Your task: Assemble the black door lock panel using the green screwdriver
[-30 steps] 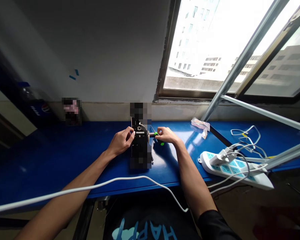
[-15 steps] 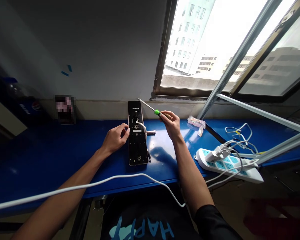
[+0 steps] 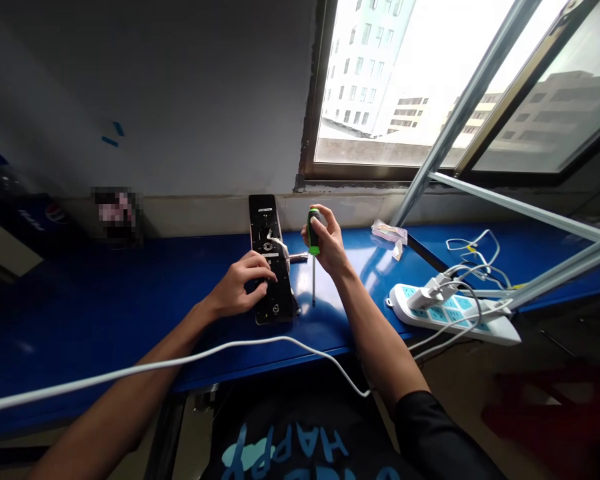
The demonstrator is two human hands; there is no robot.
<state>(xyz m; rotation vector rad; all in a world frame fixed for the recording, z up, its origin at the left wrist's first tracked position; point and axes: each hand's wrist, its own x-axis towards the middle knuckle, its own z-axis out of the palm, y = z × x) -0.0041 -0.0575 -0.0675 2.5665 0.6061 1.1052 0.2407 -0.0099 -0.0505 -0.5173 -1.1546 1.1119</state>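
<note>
A long black panel point(image 3: 261, 223), looking like the back of a door lock, lies lengthwise on the blue table point(image 3: 155, 280). White wires point(image 3: 279, 243) cross its middle and a stubby handle point(image 3: 299, 258) sticks out on its right side. Over the panel's lower half is my left hand point(image 3: 243, 283), its bent fingers and thumb apart, fingertips at the surface. Part of the panel is hidden under it. Right of the panel, my right hand point(image 3: 329, 240) is wrapped round the green and black grip of a screwdriver point(image 3: 314, 250), whose shaft points down, apart from the panel.
At the right stand a white power strip point(image 3: 450, 320) with plugs and cables, a small plastic packet point(image 3: 390, 233) and a metal frame point(image 3: 440, 150). A white cable point(image 3: 220, 347) runs across in front. A bottle point(image 3: 40, 213) is at the far left.
The screwdriver has swung from pointing up and left to pointing down. My left hand has moved right, from the panel's left edge onto its lower half. The view has shifted slightly.
</note>
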